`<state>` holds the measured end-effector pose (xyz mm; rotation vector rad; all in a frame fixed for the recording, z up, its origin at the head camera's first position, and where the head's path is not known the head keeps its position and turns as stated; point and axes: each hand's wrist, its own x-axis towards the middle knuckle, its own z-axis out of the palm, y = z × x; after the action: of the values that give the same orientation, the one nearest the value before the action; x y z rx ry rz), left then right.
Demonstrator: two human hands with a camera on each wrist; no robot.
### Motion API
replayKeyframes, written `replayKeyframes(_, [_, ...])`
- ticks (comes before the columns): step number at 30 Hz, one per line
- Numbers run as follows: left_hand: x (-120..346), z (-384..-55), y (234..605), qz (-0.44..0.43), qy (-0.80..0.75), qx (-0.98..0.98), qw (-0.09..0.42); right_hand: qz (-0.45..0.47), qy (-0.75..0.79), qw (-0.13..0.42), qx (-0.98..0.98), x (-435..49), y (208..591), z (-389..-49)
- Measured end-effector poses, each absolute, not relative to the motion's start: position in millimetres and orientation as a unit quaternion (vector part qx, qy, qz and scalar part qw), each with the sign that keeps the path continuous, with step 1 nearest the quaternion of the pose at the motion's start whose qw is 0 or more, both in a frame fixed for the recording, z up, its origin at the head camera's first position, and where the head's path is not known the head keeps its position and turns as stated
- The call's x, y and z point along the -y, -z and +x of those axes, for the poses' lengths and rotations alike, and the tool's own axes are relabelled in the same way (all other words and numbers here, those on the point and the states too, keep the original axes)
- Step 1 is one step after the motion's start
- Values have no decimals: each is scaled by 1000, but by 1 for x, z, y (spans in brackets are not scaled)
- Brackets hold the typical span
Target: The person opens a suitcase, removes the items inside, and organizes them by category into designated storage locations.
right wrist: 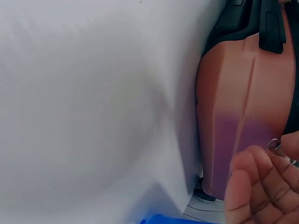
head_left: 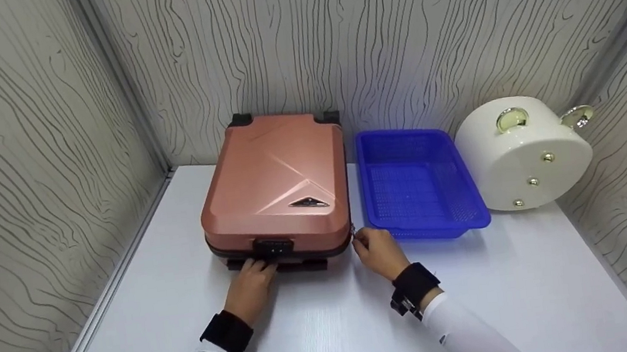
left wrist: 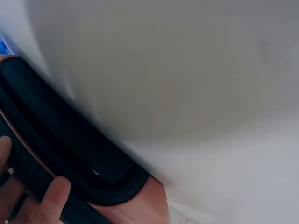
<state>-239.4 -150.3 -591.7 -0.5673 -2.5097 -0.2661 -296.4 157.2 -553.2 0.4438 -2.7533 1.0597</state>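
A rose-pink hard-shell suitcase lies flat, its front edge toward me. My left hand rests against that front edge, fingertips just below the black lock. In the left wrist view, the fingers touch a black band beside the suitcase's black carry handle; part of that hand lies outside the view. At the suitcase's front right corner, my right hand pinches a small metal zipper pull between thumb and index finger. The other fingers curl loosely in the right wrist view.
Just right of the suitcase stands a blue plastic basket. Beyond it, a cream round case with gold-toned handles and studs lies near the right wall. Patterned panels enclose the white table at the back and sides.
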Motion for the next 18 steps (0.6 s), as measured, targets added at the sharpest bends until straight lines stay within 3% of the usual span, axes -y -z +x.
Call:
replayKeyframes(8, [149, -237, 591, -214, 93, 930, 285, 202, -273, 124, 932, -159, 550, -284])
replayKeyframes(18, [147, -232, 596, -220, 102, 918, 314, 293, -185, 180, 921, -144, 554, -240])
